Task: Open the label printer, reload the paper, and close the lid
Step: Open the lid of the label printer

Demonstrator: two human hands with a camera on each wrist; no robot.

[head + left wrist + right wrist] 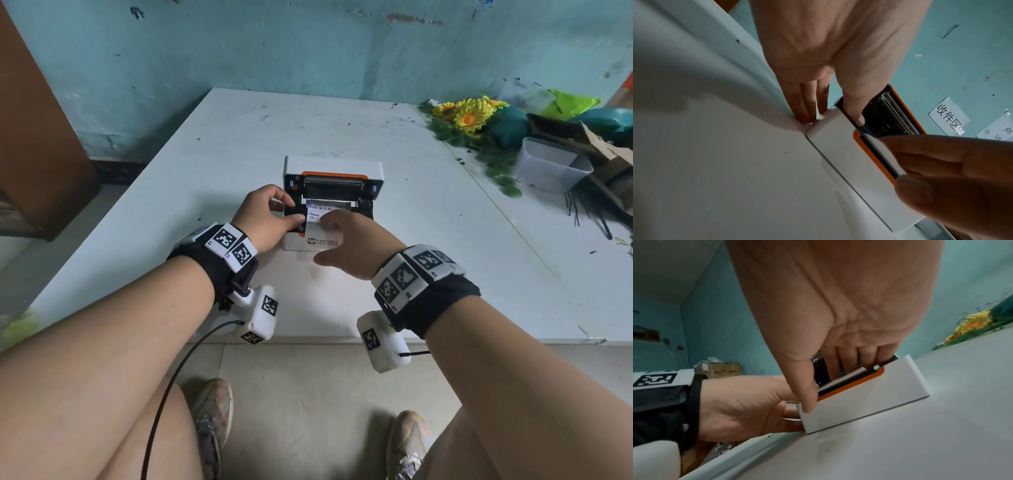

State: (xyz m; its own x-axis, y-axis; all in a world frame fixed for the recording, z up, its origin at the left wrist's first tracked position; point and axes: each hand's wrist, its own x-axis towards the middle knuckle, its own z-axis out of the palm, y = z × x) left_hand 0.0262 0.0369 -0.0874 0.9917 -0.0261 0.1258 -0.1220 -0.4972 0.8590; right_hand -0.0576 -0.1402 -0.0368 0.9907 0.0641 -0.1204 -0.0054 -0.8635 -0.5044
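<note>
Found label printer (pixel 330 202) standing mid-bench (pixel 428 240), lid (pixel 334 168) swung up and back, orange trim and print bar exposed. Noted left hand (pixel 265 217) bracing the printer's left side, thumb curled over the edge of the open bay, remaining fingers (pixel 805 104) pressed straight against the casing and bench. Noted right hand (pixel 349 240) over the front of the bay, fingers curled down onto the printed label paper (pixel 323 212) and thumb against the front face (exact pinch on the leading edge not resolvable). Judged step in hand: seating and feeding the paper toward the exit slot; lid not yet closed. Risks identified: paper drawn askew between the guides, giving a jam or a creased label; fingers caught under the lid if dropped early; printer sliding on the smooth bench should the left-hand brace be released. Also present at right: artificial sunflowers (pixel 466 114), clear tub (pixel 551 164).
</note>
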